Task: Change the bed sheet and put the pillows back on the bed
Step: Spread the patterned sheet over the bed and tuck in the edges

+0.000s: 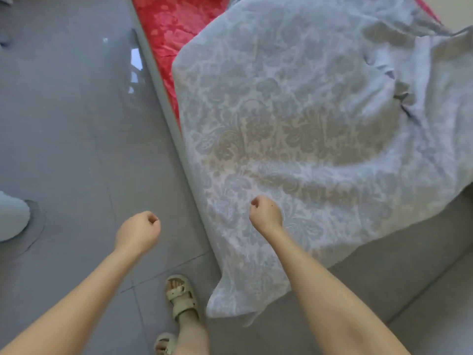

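Your forearms [332,290] reach in from the bottom edge, both bare. Between them, just left of the bed sheet's hanging corner, your foot in a beige sandal [181,298] stands on the grey tiled floor [64,124]. The other foot is partly cut off below it.

Bed sheet [294,111]: pale blue-grey with a floral damask print. It's spread loose and rumpled over the bed, with folds bunched at its far right side. Its near corner droops off the bed end toward the floor.

Your left hand [138,233] is left of the sheet, over the floor and apart from the fabric. It's clenched into a fist with nothing visible in it.

Your right hand [266,213] is over the sheet's near part, knuckles up, fingers curled under. Can't tell if it's pinching fabric or just clenched above it.

Beyond the sheet's far left edge, the red patterned mattress [174,26] is uncovered. A grey bed frame [163,98] runs diagonally along the sheet's left side, between sheet and floor.

Right of the sheet's near edge there's a plain grey surface; can't tell if it's bed or floor.

Far left of the sheet, at the picture edge, a pale object [11,216] sits on the floor. It's too cropped to identify.
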The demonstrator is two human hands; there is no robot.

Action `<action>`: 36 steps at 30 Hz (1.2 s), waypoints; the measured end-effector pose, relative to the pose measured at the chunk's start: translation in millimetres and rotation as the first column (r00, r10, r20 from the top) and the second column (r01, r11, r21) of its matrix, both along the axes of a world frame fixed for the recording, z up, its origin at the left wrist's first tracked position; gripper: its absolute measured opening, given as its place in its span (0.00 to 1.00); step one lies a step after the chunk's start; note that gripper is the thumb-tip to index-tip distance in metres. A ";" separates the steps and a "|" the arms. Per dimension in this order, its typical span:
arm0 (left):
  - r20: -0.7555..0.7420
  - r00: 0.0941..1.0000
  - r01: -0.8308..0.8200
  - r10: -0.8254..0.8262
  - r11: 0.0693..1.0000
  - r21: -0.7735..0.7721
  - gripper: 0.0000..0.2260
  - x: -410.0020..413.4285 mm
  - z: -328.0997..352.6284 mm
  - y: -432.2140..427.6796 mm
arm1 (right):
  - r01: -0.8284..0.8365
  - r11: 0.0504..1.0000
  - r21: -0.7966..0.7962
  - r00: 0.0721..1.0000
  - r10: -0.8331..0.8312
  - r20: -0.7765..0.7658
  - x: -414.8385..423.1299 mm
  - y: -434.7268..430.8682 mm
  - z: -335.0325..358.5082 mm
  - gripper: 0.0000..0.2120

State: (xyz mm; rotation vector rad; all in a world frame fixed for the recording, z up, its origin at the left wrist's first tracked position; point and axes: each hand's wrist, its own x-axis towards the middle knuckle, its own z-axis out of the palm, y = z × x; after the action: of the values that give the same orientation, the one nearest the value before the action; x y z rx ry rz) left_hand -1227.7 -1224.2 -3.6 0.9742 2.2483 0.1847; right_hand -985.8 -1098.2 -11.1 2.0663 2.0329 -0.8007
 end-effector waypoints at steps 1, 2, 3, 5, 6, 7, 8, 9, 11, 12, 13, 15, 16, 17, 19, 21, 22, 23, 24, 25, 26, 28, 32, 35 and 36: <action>0.031 0.999 0.029 -0.030 0.999 0.019 0.09 3.8 -0.9 18.7 | 0.090 0.996 -0.008 0.996 -0.090 -0.002 9.7 -2.2 -0.7 0.12; 0.063 0.997 0.051 -0.053 0.998 0.037 0.09 8.2 -1.1 37.4 | 0.175 0.984 -0.018 0.985 -0.175 -0.002 18.5 -4.3 -1.6 0.12; 0.090 0.994 0.060 -0.065 0.997 0.053 0.10 12.5 -2.6 54.7 | 0.254 0.966 -0.034 0.967 -0.255 -0.002 26.2 -7.0 -2.3 0.12; 0.148 0.987 0.055 -0.065 0.996 0.067 0.11 20.2 -6.9 84.0 | 0.409 0.910 -0.061 0.912 -0.410 -0.002 37.6 -14.0 -4.1 0.12; 0.183 0.981 0.043 -0.056 0.996 0.073 0.12 22.4 -11.0 96.2 | 0.475 0.877 -0.067 0.880 -0.475 0.013 41.7 -18.6 -5.7 0.14; 0.213 0.976 0.035 -0.051 0.997 0.076 0.13 23.0 -17.0 108.9 | 0.527 0.847 -0.066 0.850 -0.526 0.039 44.3 -22.0 -9.5 0.17; 0.242 0.969 0.032 -0.047 0.997 0.065 0.14 22.6 -23.1 121.4 | 0.564 0.823 -0.062 0.825 -0.560 0.074 45.8 -25.8 -14.8 0.20; 0.269 0.962 0.034 -0.049 0.998 0.057 0.13 21.3 -30.4 133.1 | 0.593 0.804 -0.053 0.803 -0.584 0.120 46.3 -29.5 -19.5 0.24; 0.314 0.949 0.011 -0.024 0.999 0.043 0.15 17.0 -43.9 158.9 | 0.655 0.756 -0.027 0.741 -0.635 0.218 45.7 -37.4 -29.9 0.30; 0.321 0.947 -0.005 -0.007 0.999 0.038 0.17 14.8 -50.2 173.9 | 0.694 0.720 -0.017 0.698 -0.667 0.260 45.1 -41.1 -35.7 0.33; 0.327 0.945 -0.034 0.020 0.999 0.036 0.18 12.2 -59.1 188.5 | 0.741 0.672 -0.011 0.646 -0.707 0.289 44.4 -45.6 -41.4 0.35; 0.345 0.933 -0.114 0.105 0.993 0.006 0.21 6.3 -81.4 215.3 | 0.854 0.520 0.017 0.494 -0.820 0.287 41.8 -56.2 -53.4 0.37; 0.347 0.925 -0.158 0.151 0.987 -0.010 0.25 2.3 -93.8 228.4 | 0.903 0.428 0.034 0.404 -0.873 0.272 39.4 -61.2 -57.4 0.37; 0.351 0.914 -0.210 0.205 0.977 -0.022 0.28 -2.1 -104.2 239.9 | 0.940 0.336 0.052 0.313 -0.916 0.250 36.5 -64.6 -61.3 0.37; 0.362 0.876 -0.317 0.318 0.946 -0.064 0.31 -12.3 -121.9 257.4 | 0.984 0.150 0.093 0.131 -0.975 0.180 28.6 -71.1 -69.7 0.36; 0.366 0.843 -0.390 0.395 0.916 -0.091 0.34 -30.6 -137.4 269.7 | 0.992 -0.029 0.121 -0.041 -0.995 0.095 17.3 -77.3 -78.3 0.36; 0.401 0.821 -0.403 0.406 0.910 -0.096 0.35 -39.1 -143.2 273.2 | 0.983 -0.111 0.144 -0.121 -0.991 0.060 11.0 -81.7 -83.3 0.36; 0.476 0.784 -0.391 0.399 0.912 -0.122 0.36 -47.6 -147.3 274.8 | 0.969 -0.192 0.156 -0.198 -0.980 0.021 4.8 -86.6 -89.0 0.36; 0.554 0.735 -0.373 0.391 0.915 -0.151 0.34 -56.6 -151.0 274.8 | 0.949 -0.273 0.157 -0.275 -0.961 -0.008 -3.3 -90.7 -91.3 0.36; 0.613 0.689 -0.367 0.386 0.916 -0.164 0.30 -62.6 -149.1 276.1 | 0.925 -0.358 0.130 -0.355 -0.934 -0.043 -10.8 -95.7 -98.5 0.37; 0.639 0.668 -0.378 0.382 0.913 -0.150 0.25 -68.3 -149.4 278.6 | 0.888 -0.454 0.076 -0.448 -0.890 -0.081 -18.9 -99.8 -105.4 0.38; 0.631 0.684 -0.409 0.368 0.908 -0.086 0.11 -77.4 -152.0 278.7 | 0.745 -0.650 -0.150 -0.667 -0.722 -0.182 -37.5 -105.5 -118.3 0.42; 0.665 0.653 -0.395 0.363 0.912 -0.110 0.07 -99.7 -137.9 276.7 | 0.326 -0.505 -0.799 -0.944 -0.211 -0.252 -84.3 -97.1 -128.8 0.38; 0.753 0.592 -0.276 0.287 0.950 -0.145 0.04 -116.6 -122.2 273.6 | 0.335 -0.310 -0.890 -0.942 -0.113 -0.316 -114.2 -72.1 -121.8 0.25; 0.786 0.557 -0.256 0.268 0.956 -0.145 0.04 -120.0 -114.3 272.6 | 0.360 -0.336 -0.870 -0.933 -0.113 -0.342 -118.9 -65.0 -123.4 0.20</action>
State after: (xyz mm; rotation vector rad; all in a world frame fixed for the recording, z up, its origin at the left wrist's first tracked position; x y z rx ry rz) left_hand -1347.7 -951.6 -117.9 0.3777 1.5001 0.6151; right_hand -1104.7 -1163.2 -134.5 -1.1451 0.8828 0.9073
